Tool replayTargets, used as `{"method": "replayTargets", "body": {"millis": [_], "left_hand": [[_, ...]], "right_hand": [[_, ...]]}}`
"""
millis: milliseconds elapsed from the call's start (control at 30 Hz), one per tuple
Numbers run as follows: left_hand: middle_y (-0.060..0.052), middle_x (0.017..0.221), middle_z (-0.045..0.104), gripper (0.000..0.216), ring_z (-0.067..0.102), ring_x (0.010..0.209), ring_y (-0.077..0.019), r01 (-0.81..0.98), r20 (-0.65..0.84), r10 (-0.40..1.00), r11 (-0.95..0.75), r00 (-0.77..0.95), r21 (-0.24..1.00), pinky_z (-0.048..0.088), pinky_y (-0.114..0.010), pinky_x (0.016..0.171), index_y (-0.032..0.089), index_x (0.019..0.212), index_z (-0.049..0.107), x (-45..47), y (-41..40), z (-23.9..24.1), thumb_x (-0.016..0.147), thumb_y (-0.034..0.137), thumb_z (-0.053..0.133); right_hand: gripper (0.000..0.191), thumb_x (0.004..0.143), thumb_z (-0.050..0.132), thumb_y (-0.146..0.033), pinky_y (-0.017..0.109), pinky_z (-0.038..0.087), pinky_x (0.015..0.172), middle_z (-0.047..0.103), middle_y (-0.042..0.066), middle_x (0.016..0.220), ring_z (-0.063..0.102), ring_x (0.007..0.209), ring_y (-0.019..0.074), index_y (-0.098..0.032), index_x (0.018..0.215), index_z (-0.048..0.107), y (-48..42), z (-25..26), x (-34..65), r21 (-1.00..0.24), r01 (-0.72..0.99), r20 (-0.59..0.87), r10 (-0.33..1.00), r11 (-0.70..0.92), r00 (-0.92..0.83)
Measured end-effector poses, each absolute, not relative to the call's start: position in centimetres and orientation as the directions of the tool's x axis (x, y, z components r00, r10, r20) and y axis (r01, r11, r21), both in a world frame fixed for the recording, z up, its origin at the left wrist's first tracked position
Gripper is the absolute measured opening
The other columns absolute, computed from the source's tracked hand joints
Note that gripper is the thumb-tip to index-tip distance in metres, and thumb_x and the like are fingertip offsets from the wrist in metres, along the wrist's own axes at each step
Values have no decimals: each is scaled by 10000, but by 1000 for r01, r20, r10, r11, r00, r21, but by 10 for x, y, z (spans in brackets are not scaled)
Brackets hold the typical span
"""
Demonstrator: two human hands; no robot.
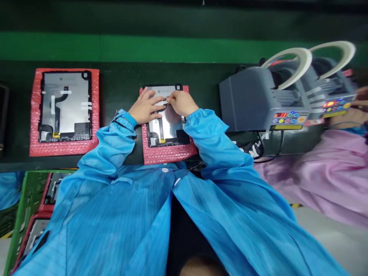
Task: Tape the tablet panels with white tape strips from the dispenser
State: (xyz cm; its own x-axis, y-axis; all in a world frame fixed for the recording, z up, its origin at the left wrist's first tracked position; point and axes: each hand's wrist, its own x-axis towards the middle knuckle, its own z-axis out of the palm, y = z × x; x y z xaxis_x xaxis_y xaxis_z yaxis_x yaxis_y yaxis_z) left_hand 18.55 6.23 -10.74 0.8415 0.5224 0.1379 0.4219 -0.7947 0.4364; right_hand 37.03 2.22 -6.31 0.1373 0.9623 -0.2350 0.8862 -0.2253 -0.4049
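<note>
A tablet back panel (168,132), silver with a black frame and a black flex cable, lies on a red bubble-wrap sheet (169,153) right in front of me. My left hand (145,107) rests flat on the panel's upper left, fingers stretched toward the middle. My right hand (179,102) sits on the upper right with fingertips pinched together against the panel, meeting the left fingertips; what it pinches is too small to name. Both arms wear blue sleeves.
A second panel (65,105) lies on red bubble wrap (34,115) at the left. Two grey tape dispensers (253,99) (330,88) with white tape loops stand at the right. A co-worker in a pink sleeve (330,172) reaches there. A green crate (25,207) holds more panels at lower left.
</note>
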Motion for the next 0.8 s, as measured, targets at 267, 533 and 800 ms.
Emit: {"method": "replayTargets", "body": {"millis": [267,533,800], "left_hand": [[-7,1446,556,547,343,1385,-328,465,108,536,-802,837,374,105,-630,1208,291,1366,556,187,60,-105,925,602,465],[-12,1394,597,555,375,1373,-330,469,147,572,-772,807,430,120,-603,1205,295,1247,624,187,63,-108,865,676,490],[-46,1465,524,557,369,1369,-336,457,240,561,-806,792,376,166,-642,1181,254,1311,549,193,58,-88,926,627,399]], "right_hand": [[258,966,463,-219,362,436,938,678,210,1119,620,1068,269,-53,1028,650,13,-45,355,-297,931,-273,953,-212,130],[199,866,621,-336,500,459,944,612,110,1009,569,1054,270,-161,944,567,-17,-78,391,-532,786,76,906,-316,416],[483,859,523,-615,191,279,401,394,-68,466,345,410,64,-196,620,502,-157,-81,466,-993,42,-7,409,-110,912]]}}
